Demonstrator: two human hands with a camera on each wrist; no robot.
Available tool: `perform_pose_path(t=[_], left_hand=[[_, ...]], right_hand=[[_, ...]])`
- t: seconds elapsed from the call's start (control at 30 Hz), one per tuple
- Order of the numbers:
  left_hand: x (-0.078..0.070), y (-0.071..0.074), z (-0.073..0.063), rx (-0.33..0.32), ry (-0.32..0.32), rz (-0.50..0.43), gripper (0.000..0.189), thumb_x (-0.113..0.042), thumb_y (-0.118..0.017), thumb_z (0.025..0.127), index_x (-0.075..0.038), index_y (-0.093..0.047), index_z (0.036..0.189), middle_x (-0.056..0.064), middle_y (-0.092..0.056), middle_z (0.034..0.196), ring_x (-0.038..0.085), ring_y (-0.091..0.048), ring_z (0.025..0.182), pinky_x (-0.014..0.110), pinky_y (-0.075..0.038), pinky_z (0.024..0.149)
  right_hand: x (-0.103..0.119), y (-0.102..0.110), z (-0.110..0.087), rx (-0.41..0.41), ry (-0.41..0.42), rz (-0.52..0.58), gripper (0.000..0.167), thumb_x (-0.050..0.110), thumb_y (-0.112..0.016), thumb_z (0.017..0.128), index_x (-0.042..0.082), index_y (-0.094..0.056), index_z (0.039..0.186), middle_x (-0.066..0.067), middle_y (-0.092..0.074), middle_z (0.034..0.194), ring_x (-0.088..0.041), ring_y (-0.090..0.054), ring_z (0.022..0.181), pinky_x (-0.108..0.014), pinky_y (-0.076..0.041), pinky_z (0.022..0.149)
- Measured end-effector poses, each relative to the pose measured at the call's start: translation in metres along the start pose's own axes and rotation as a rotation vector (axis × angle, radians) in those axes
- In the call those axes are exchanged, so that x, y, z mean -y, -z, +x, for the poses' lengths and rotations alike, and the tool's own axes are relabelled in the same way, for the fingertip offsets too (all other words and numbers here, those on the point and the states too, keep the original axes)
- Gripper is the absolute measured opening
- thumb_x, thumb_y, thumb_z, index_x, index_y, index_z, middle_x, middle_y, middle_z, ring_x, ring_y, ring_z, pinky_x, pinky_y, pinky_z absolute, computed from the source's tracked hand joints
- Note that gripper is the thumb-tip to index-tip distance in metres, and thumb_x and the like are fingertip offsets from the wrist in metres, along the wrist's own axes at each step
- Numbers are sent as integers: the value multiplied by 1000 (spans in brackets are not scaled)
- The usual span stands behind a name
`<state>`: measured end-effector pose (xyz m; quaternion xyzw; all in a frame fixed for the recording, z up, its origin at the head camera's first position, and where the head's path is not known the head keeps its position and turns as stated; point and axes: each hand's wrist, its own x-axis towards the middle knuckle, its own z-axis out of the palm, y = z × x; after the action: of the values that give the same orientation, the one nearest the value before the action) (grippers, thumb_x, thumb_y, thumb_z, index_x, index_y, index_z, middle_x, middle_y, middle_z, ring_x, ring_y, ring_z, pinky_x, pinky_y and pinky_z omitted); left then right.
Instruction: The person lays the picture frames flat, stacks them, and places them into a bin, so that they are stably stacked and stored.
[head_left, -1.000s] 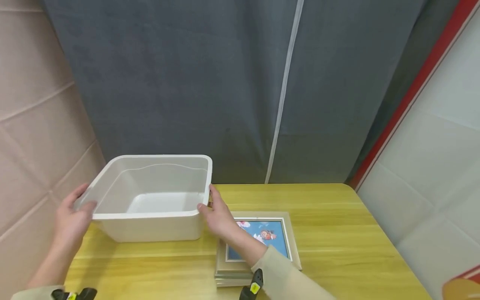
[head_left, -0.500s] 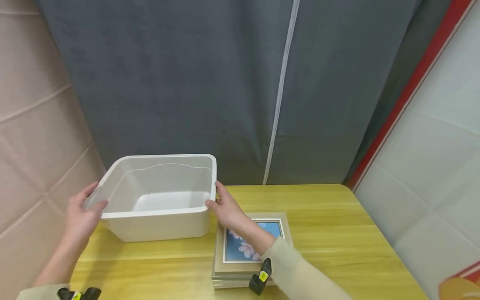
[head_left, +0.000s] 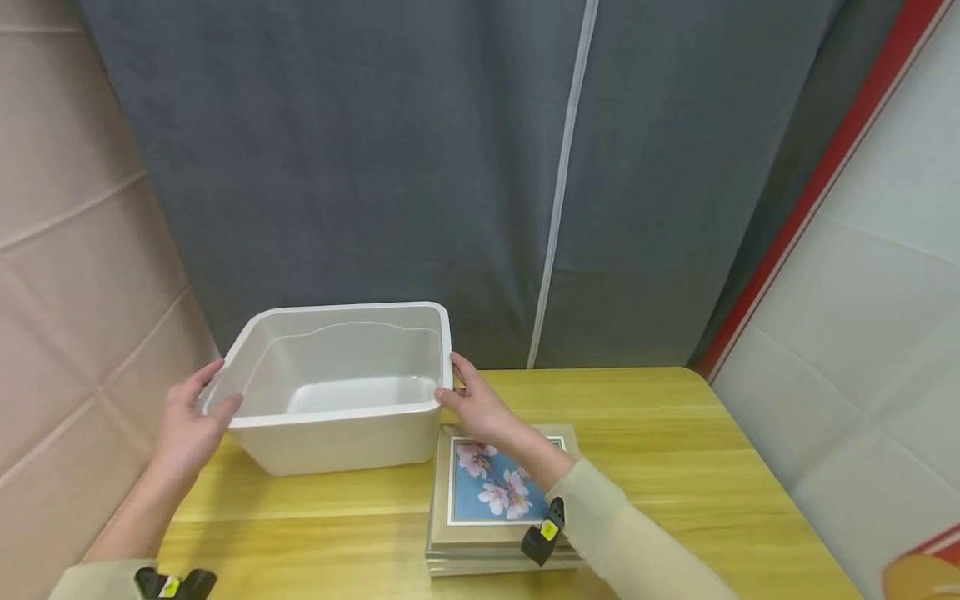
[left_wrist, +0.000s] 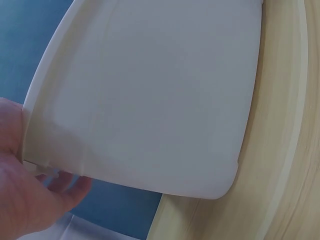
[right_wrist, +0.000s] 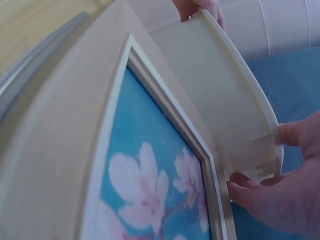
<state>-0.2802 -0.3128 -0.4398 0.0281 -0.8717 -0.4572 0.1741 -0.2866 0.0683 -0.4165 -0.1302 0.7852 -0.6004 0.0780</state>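
Observation:
A white plastic bin [head_left: 330, 442] stands at the left of the table, its inside bare. My left hand [head_left: 189, 425] grips its left rim near the front corner; in the left wrist view the fingers [left_wrist: 75, 192] curl under the edge. On the opposite side my right hand [head_left: 480, 408] holds the right rim, thumb on top and fingers beneath. Below my right forearm lies a stack of picture frames [head_left: 502, 546], the top one showing pink blossoms on blue. The right wrist view has this top picture frame [right_wrist: 150, 185] close up, beside the bin's wall [right_wrist: 215, 85].
The yellow wood-grain table [head_left: 675, 483] extends right of the stack. A grey curtain [head_left: 360, 167] hangs behind it. A padded pinkish wall [head_left: 67, 233] borders the left, a white wall [head_left: 862, 333] with red trim the right.
Both hands have moved right together with the bin, which now sits right up by the picture frame stack. The right forearm uncovers more of the blossom picture.

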Motion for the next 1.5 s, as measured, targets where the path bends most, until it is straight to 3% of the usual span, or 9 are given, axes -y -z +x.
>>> perform_pose_path(t=[0.33, 0.47, 0.57, 0.7, 0.93, 1.27, 1.5], left_hand=[[-13, -19, -1, 86, 27, -42, 65, -20, -56, 102, 1, -31, 158, 33, -29, 144, 44, -38, 120, 41, -41, 87], [-20, -28, -1, 99, 20, -64, 64, -23, -55, 103, -1, -32, 159, 31, -30, 146, 45, -38, 125, 46, -44, 93], [-25, -37, -2, 93, 25, -88, 63, -24, -54, 103, -3, -34, 159, 28, -31, 148, 43, -38, 128, 44, -45, 95], [-29, -46, -2, 74, 41, -127, 61, -23, -53, 103, -6, -35, 159, 25, -31, 151, 40, -37, 132, 41, -43, 100], [-38, -57, -4, 83, 49, -171, 61, -23, -52, 103, -6, -34, 159, 24, -30, 152, 38, -36, 135, 52, -38, 110], [-50, -81, -6, 78, 38, -232, 61, -20, -54, 101, -5, -38, 158, 23, -34, 146, 35, -40, 131, 48, -38, 109], [-58, -97, -10, 99, 41, -282, 61, -18, -56, 100, -7, -37, 158, 20, -34, 146, 33, -43, 128, 25, -42, 96]], right_hand=[[-6, 23, -5, -70, 2, -20, 61, 7, -53, 106, -4, -24, 159, -26, -33, 160, -42, -55, 129, -52, -43, 110], [-8, 34, -13, -107, -28, -37, 63, 9, -55, 105, -1, -24, 159, -30, -52, 143, -41, -58, 126, -53, -45, 107], [-10, 43, -18, -128, -57, -56, 64, 11, -56, 105, 2, -24, 160, -30, -59, 134, -41, -58, 126, -55, -44, 107], [-13, 50, -22, -137, -56, -81, 64, 12, -55, 106, 3, -25, 161, -28, -49, 147, -42, -56, 128, -56, -44, 107], [-21, 62, -29, -116, -7, -59, 63, 10, -50, 107, -2, -20, 161, -28, -25, 163, -45, -49, 134, -56, -38, 113], [-26, 84, -44, -109, 13, -67, 61, 10, -46, 108, -5, -17, 160, -27, -20, 165, -47, -38, 142, -56, -30, 117], [-30, 99, -55, -133, 23, -84, 60, 7, -45, 108, -7, -18, 159, -29, -21, 164, -47, -36, 143, -55, -36, 114]])
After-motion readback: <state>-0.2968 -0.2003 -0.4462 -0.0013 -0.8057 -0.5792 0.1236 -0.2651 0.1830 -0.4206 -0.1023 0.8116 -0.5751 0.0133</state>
